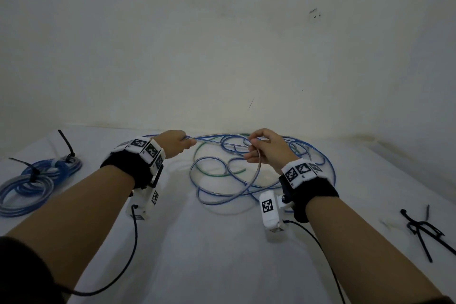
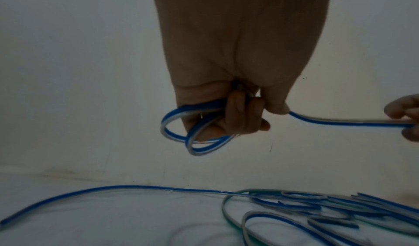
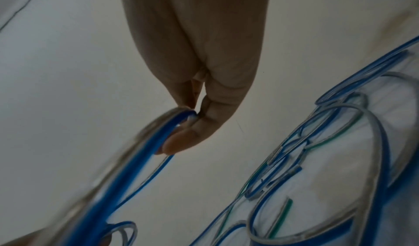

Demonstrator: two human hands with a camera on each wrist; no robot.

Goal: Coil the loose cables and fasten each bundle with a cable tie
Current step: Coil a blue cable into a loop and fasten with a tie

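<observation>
A plain off-white wall [image 1: 222, 32] rises behind a white-covered worktop [image 1: 209, 254]. Above its far side, the left hand [image 1: 176, 144] has its fingers [image 2: 235, 113] curled round a small coil [image 2: 195, 140] of blue-and-clear cable, two loops hanging below the fist. From the thumb side of that fist a straight run of the same cable [image 2: 340, 121] crosses to the right hand [image 1: 267, 150], whose thumb and fingers [image 3: 181, 142] pinch it; beyond the pinch it drops in a curve toward the worktop. Beneath and beyond both sets of fingers lies the loose tangle of cables [image 1: 246, 180], blue and green strands overlapping. Well to the left of the left fingers rest two finished blue bundles [image 1: 37, 180], each cinched by a black tie with its tail sticking up. Well to the right of the right fingers lie spare black cable ties [image 1: 422, 229], crossed over one another.
</observation>
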